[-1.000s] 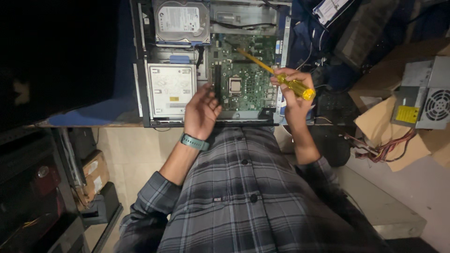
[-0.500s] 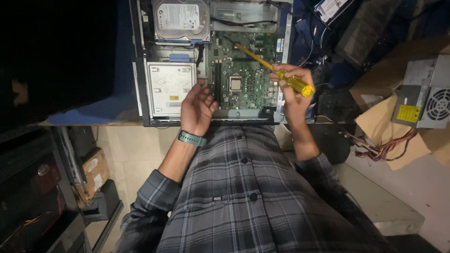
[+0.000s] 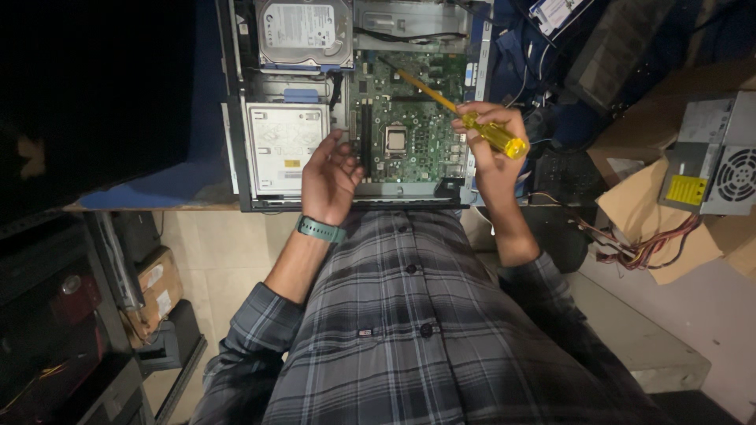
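Right hand (image 3: 490, 149) fingers closed around a screwdriver (image 3: 465, 116) with clear yellow handle, shaft slanting over the green circuit board (image 3: 405, 138) in the open computer case (image 3: 236, 118). Left hand (image 3: 327, 179) fingers loosely spread, empty, on the case's near edge.

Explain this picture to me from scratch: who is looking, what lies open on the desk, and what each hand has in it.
This is one view, taken by a camera worn on a person's head, looking straight down their checked shirt at their own hands. On the blue desk lies an opened desktop computer case. Inside it you see the green circuit board, a silver hard drive and a flat metal drive box. The right hand grips a yellow-handled screwdriver, its shaft slanting over the board. The left hand, with a green wristband, holds nothing; its fingers are loosely curled at the case's near edge. Off to the right, a grey power supply with loose coloured wires rests on cardboard.
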Tool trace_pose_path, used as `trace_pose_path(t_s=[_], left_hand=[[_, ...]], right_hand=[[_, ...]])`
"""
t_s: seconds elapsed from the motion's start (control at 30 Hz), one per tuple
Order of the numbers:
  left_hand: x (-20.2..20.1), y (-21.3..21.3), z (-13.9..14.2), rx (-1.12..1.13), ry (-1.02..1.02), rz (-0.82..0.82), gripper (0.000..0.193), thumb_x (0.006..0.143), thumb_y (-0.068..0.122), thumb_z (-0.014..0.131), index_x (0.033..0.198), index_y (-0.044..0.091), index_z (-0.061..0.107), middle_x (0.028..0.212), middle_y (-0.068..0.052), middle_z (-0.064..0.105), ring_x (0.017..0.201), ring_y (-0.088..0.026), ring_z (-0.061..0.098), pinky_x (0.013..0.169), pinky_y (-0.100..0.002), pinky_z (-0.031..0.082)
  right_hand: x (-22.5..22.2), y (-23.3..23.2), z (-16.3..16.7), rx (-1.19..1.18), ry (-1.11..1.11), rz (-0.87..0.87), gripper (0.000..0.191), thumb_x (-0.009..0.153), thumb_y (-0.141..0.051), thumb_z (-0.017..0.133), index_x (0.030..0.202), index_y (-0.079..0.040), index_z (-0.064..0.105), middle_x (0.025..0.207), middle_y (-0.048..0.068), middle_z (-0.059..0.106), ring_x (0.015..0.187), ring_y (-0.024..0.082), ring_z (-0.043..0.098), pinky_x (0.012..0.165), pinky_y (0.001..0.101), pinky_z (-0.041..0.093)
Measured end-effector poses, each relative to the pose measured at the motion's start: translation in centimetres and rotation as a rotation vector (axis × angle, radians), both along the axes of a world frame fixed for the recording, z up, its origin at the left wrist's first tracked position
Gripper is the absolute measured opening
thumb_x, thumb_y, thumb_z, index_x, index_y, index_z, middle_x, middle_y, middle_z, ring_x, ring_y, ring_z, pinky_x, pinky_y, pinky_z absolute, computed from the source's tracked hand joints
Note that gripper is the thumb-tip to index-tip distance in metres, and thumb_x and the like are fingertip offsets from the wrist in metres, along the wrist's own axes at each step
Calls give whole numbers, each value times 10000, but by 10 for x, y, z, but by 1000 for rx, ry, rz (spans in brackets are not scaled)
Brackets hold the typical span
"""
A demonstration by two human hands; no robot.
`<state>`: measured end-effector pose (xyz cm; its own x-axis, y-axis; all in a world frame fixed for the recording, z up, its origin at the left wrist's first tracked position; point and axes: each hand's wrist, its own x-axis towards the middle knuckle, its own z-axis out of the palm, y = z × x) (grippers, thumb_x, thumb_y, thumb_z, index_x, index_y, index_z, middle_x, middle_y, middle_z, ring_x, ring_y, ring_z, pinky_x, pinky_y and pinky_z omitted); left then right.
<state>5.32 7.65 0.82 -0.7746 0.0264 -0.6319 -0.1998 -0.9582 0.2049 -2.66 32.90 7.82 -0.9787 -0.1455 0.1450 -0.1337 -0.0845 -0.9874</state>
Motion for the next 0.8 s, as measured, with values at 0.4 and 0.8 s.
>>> trace_pose_path(t_s=[0.4, 0.8], left_hand=[[-1, 0, -2, 2, 0, 13, 258, 997, 198, 613, 1229, 89, 586, 938, 1, 608, 815, -130, 568, 745, -318, 503], [0, -1, -8, 13, 10, 19, 241, 1003, 199, 615, 1226, 109, 601, 940, 11, 617, 811, -119, 581, 742, -318, 505]], right_hand=[[-1, 1, -3, 25, 20, 19, 169, 1009, 56, 598, 1140, 5, 505, 1253, 234, 660, 1079, 252, 726, 1006, 403, 624], [-8, 2, 1, 73, 41, 57, 167, 1027, 57, 601, 1152, 8, 502, 1259, 221, 664, 1111, 263, 719, 994, 393, 630]])
